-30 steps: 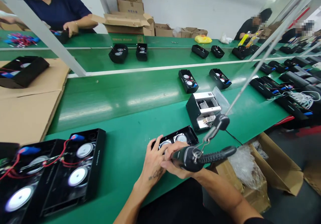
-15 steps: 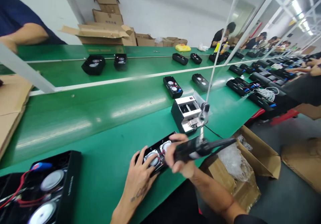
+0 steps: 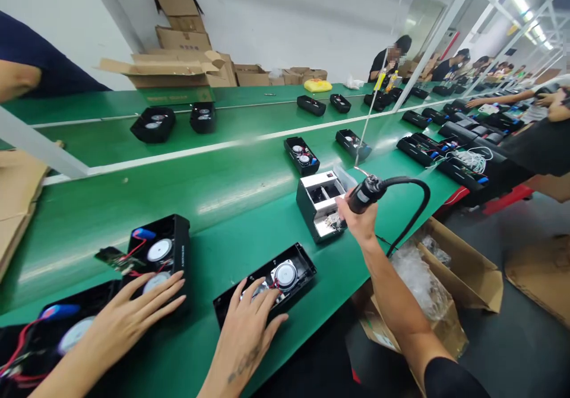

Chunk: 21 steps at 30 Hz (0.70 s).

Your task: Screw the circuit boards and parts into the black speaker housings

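Right hand (image 3: pixel 361 221) closed around black tool (image 3: pixel 366 194)

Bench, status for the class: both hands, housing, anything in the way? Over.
Left hand spread on open black housing. Right hand gripping power driver by silver-topped machine. Co-worker's hand over neighbouring housing, seemingly clear of this one.

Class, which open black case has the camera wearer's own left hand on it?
The slanted case in the middle foreground: the left hand rests on it, whereas the neighbouring case to its left has a co-worker's hand over it.
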Available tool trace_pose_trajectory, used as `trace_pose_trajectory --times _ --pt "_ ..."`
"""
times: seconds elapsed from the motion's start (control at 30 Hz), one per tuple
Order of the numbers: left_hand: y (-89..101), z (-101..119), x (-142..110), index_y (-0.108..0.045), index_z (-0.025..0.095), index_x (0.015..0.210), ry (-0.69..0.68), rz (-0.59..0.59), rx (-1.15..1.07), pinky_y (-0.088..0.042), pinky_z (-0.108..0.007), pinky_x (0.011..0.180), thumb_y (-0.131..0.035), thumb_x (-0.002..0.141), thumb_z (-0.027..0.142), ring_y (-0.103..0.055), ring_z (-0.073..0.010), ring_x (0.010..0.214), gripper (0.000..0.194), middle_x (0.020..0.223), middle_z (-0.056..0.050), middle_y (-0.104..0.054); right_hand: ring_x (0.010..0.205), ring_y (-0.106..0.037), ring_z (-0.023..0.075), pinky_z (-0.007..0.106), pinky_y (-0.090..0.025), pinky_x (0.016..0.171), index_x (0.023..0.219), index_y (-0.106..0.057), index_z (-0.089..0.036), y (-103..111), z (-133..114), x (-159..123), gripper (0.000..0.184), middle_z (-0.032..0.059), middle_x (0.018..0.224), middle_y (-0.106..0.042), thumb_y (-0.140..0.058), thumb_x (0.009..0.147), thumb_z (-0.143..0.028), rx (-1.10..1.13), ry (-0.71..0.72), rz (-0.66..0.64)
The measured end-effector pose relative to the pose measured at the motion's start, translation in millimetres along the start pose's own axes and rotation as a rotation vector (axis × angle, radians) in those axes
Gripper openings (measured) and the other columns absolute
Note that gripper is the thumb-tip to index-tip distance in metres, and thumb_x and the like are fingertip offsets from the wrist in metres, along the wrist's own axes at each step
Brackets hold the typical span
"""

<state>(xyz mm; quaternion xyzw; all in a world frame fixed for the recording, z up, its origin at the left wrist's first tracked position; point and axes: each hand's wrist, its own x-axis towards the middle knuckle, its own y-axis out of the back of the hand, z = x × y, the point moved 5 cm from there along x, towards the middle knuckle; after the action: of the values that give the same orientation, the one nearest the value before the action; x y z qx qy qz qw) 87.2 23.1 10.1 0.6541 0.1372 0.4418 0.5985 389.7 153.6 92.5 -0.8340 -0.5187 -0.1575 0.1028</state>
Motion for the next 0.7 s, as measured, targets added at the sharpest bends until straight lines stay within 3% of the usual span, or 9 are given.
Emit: trace_pose_trajectory --times 0.17,0.37,0.47,0.57,0.7 --pt "-8.2 7.1 4.7 -0.069 0.030 0.120 0.005 -0.024 0.021 -0.060 -0.059 0.108 -0.073 0.102 0.041 -0.079 -0.0313 0.109 0.022 0.103 0.001 -0.085 0.040 -0.046 0.0108 0.027 -0.040 0.042 0.087 -0.061 -0.025 -7.7 -11.6 -29.2 0.029 -0.0100 0.052 -0.053 -0.088 0.083 -0.035 0.163 -0.139 -0.272" --pt "-4.6 12.9 9.7 -0.074 0.031 0.120 0.043 -0.025 0.033 -0.056 -0.057 0.111 -0.066 0.106 0.033 -0.078 -0.0285 0.104 0.017 0.094 0.002 -0.084 0.040 -0.043 0.0085 0.023 -0.040 0.043 0.105 -0.059 -0.029 -23.3 -31.8 -80.9 0.025 -0.0139 0.057 -0.050 -0.082 0.094 -0.030 0.520 -0.104 -0.361" --pt "-2.8 16.1 11.6 -0.076 0.031 0.118 0.026 -0.015 0.076 -0.053 -0.054 0.113 -0.062 0.108 0.032 -0.076 -0.0263 0.102 0.017 0.092 0.003 -0.082 0.047 -0.051 0.0097 0.024 -0.046 0.049 0.115 -0.062 -0.029 -22.7 -34.4 -84.9 0.031 -0.0116 0.064 -0.057 -0.084 0.093 -0.027 0.466 -0.097 -0.346" --pt "-1.6 18.7 11.8 -0.077 0.026 0.117 0.010 0.018 0.088 -0.051 -0.053 0.112 -0.055 0.110 0.028 -0.075 -0.0266 0.101 0.023 0.093 -0.001 -0.081 0.067 -0.066 0.0142 0.029 -0.058 0.066 0.126 -0.064 -0.027 -9.4 -25.3 -78.8 0.047 -0.0056 0.082 -0.069 -0.088 0.086 -0.024 0.290 -0.122 -0.292" --pt "-1.7 20.2 10.3 -0.078 0.019 0.117 -0.011 0.059 0.081 -0.048 -0.049 0.107 -0.050 0.111 0.026 -0.073 -0.0279 0.104 0.029 0.094 -0.004 -0.081 0.081 -0.072 0.0172 0.035 -0.062 0.085 0.116 -0.065 -0.024 25.9 7.5 -71.7 0.040 -0.0013 0.095 -0.074 -0.088 0.084 -0.026 0.034 -0.048 -0.019"
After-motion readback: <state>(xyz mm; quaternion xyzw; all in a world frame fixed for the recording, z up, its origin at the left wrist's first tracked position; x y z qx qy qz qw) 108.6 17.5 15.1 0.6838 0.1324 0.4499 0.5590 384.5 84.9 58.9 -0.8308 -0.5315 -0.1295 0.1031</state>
